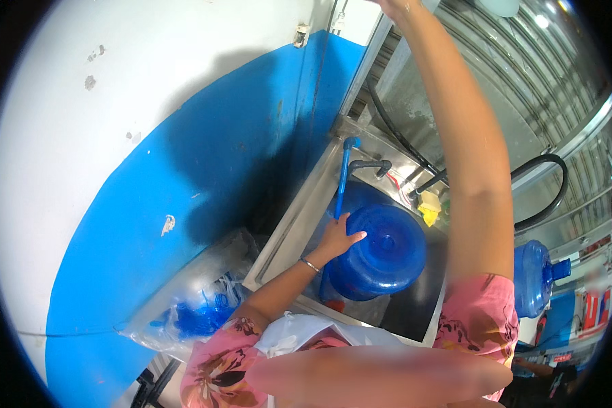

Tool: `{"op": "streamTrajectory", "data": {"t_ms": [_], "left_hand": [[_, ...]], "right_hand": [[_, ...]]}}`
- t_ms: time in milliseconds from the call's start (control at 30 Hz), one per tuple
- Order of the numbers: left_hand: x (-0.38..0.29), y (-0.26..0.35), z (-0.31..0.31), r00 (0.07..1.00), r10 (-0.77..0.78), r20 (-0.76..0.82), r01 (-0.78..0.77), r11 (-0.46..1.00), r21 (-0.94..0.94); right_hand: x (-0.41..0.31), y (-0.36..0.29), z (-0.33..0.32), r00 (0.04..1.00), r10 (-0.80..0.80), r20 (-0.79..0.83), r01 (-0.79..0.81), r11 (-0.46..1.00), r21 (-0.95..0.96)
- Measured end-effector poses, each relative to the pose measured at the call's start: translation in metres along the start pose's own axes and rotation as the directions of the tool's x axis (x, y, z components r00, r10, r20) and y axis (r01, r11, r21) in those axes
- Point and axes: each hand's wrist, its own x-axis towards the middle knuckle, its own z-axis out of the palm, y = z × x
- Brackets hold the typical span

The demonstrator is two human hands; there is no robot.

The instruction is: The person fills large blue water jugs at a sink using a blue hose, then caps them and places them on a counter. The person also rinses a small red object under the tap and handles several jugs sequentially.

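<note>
A large blue plastic water jug (387,250) stands upside down in a stainless steel sink (290,214), its round base facing up. My left hand (336,237) grips the side of the jug, with the thumb lying against the edge of its base. A bright blue pipe (343,176) with an elbow on top rises just behind that hand. My right arm reaches far up past the sink. Only the wrist part of my right hand (398,7) shows at the top edge, near a white panel (359,18); the fingers are cut off. The jug's neck is hidden beneath it.
A dark grey elbow pipe (370,164), red and white wires (398,186) and a yellow sponge (429,206) are at the sink's back. Black hoses (395,127) run behind. Another blue jug (533,278) lies at right. Left stands a plastic bag (194,316) with blue contents.
</note>
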Motion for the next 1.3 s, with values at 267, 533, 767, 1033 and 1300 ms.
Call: {"op": "streamTrajectory", "data": {"t_ms": [267,533,767,1033,1300], "left_hand": [[0.008,-0.011,-0.002,0.994,0.092,0.059,-0.087,0.993,-0.081],[0.017,-0.013,-0.003,0.992,0.042,0.119,-0.046,0.999,0.028],[0.014,0.004,0.004,0.997,0.009,0.071,-0.007,1.000,-0.024],[-0.061,0.158,0.003,0.822,0.553,-0.138,-0.569,0.804,-0.174],[-0.149,0.280,0.013,0.715,0.685,-0.137,-0.683,0.643,-0.345]], "right_hand": [[0.050,-0.016,-0.050,0.998,0.041,-0.037,-0.041,0.999,-0.007],[-0.240,0.006,-0.154,0.989,0.066,-0.135,-0.150,0.356,-0.922],[-0.556,0.135,-0.155,0.569,0.605,-0.557,-0.774,0.623,-0.113],[-0.623,-0.008,-0.184,0.591,0.373,-0.715,-0.425,0.898,0.116],[-0.665,-0.153,-0.248,0.553,0.445,-0.705,-0.518,0.846,0.127]]}}
